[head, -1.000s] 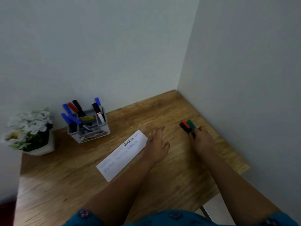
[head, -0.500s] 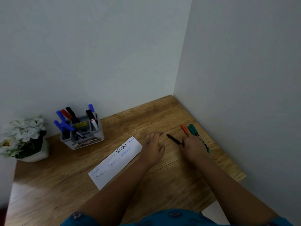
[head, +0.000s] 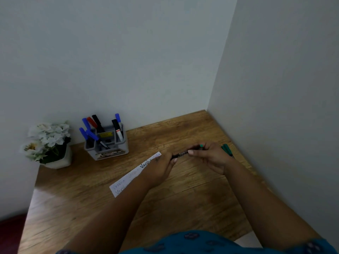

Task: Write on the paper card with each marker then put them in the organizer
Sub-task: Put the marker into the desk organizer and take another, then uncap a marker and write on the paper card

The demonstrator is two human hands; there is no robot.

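Head view of a corner workspace. A wooden tabletop [head: 183,202] with a plank-like grain fills the corner between two plain pale walls; a glossy patch of reflected light lies on its near left part.

At the back left, near the wall, stands a grey organizer [head: 107,143] with several compartments. It holds upright and leaning markers with blue, red and black caps. A yellow label inside it and a printed strip on its front face are too blurred to read. To its left sits a white pot of white flowers [head: 48,142].

A long white paper card [head: 128,177] lies diagonally on the tabletop, partly hidden by the left forearm. The word "Varsha" in black can be read at its far end; fainter repeats of the same word run along its length in pale ink.

The left hand [head: 159,168] and the right hand [head: 211,158] meet above the tabletop, just beyond the card's far end. Both grip a black marker [head: 181,154] held roughly level between them: left fingers curl round one end, right fingers and thumb pinch the other, where a green tip shows. White print on the barrel is illegible.

Green markers [head: 226,149] lie on the tabletop just beside the right hand, near the right wall.

A blue patterned garment shows at the bottom edge.
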